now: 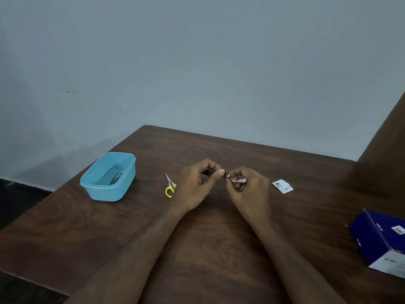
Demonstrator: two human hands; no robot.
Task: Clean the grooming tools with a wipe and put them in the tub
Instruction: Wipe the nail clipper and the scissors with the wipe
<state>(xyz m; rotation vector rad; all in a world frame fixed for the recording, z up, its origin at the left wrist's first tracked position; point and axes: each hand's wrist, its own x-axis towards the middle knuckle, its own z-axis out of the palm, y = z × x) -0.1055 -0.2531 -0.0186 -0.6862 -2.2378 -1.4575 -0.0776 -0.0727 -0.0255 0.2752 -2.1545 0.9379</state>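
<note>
Above the middle of the brown table (219, 249), my left hand (198, 185) pinches a small metal grooming tool (228, 176), mostly hidden by my fingers. My right hand (249, 189) holds a crumpled white wipe (239, 181) against that tool. The two hands touch at the tool. A light blue plastic tub (109, 178) stands at the left, with a thin dark metal tool (116, 177) lying inside it. Small scissors with yellow handles (170, 186) lie on the table between the tub and my left hand.
A torn white wipe sachet (282, 186) lies to the right of my hands. A dark blue box (381, 240) sits at the right edge. The table's far edge meets a pale wall; its left edge drops to a dark floor.
</note>
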